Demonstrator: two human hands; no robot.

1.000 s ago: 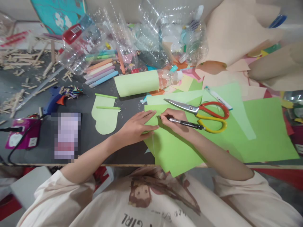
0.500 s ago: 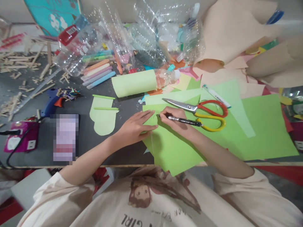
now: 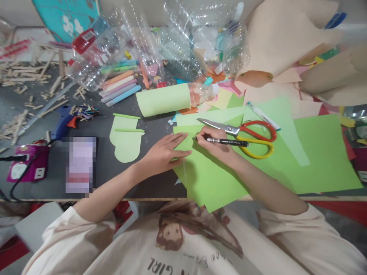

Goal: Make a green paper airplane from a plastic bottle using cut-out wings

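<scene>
My left hand (image 3: 168, 152) lies flat on the left edge of the green paper (image 3: 213, 185), fingers spread. In my right hand (image 3: 210, 141) is a black pen (image 3: 228, 141), its tip low over the paper near a short drawn curve. Just beyond my right hand lie scissors (image 3: 241, 131) with one red and one yellow handle, resting on the paper sheets. Left of my left hand are pale green cut-out shapes (image 3: 127, 147) with thin green strips on them. A plastic bottle wrapped in light green paper (image 3: 164, 100) lies on its side farther back.
A phone (image 3: 82, 162) and a blue glue gun (image 3: 61, 122) sit on the left, with a purple box (image 3: 28, 162) and cable. Colored rolled sticks (image 3: 122, 89), clear plastic bottles (image 3: 183, 46) and wooden sticks (image 3: 23, 74) crowd the back. A white cutter (image 3: 263, 116) lies beyond the scissors.
My right hand and the pen have shifted slightly to the right, away from the short curve. The left hand stays flat on the paper.
</scene>
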